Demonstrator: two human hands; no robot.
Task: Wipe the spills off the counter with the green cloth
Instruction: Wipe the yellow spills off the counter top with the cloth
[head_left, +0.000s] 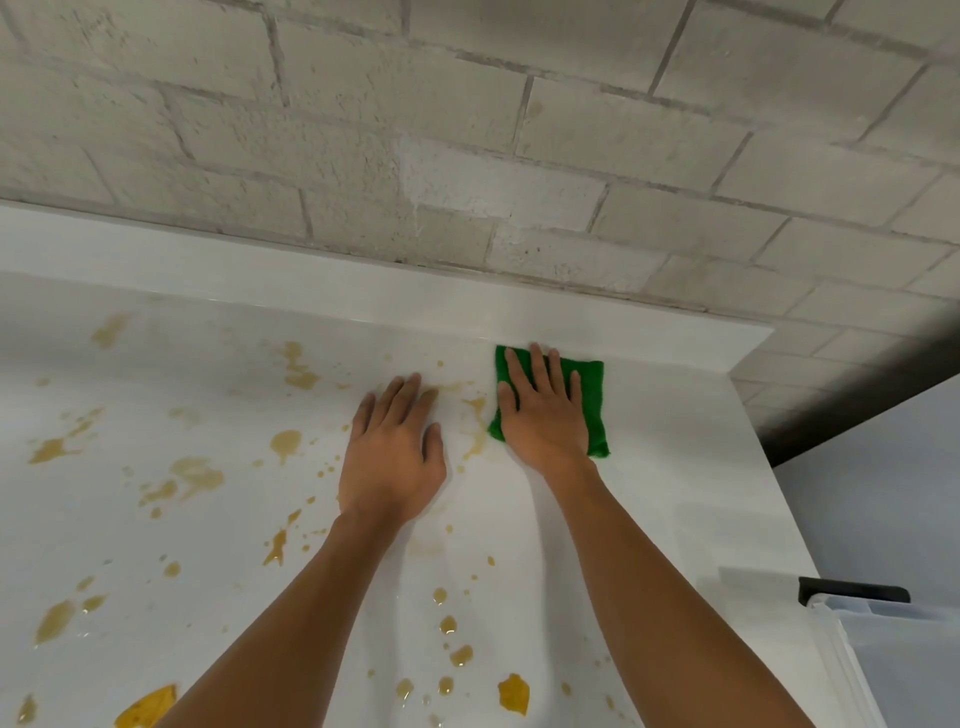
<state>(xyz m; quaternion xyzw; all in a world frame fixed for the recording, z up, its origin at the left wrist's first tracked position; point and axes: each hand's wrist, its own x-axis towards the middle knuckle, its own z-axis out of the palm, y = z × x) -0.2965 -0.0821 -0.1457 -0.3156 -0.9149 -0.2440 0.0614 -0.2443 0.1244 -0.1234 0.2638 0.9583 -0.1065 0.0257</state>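
Here, right hand (543, 415) flat on green cloth (592, 400) against counter (675, 467) back edge, left hand (392, 457) splayed beside

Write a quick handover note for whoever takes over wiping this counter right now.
Right hand: flat, fingers spread, pressing the green cloth onto the counter near the back ledge.
Left hand: flat on the counter beside it, palm down, holding nothing.
Done: the strip right of the cloth looks clean.
Left: yellow-brown spills cover the counter's left and middle, with more drops near the front edge. Some smears lie between the hands. Most of the wiping remains.
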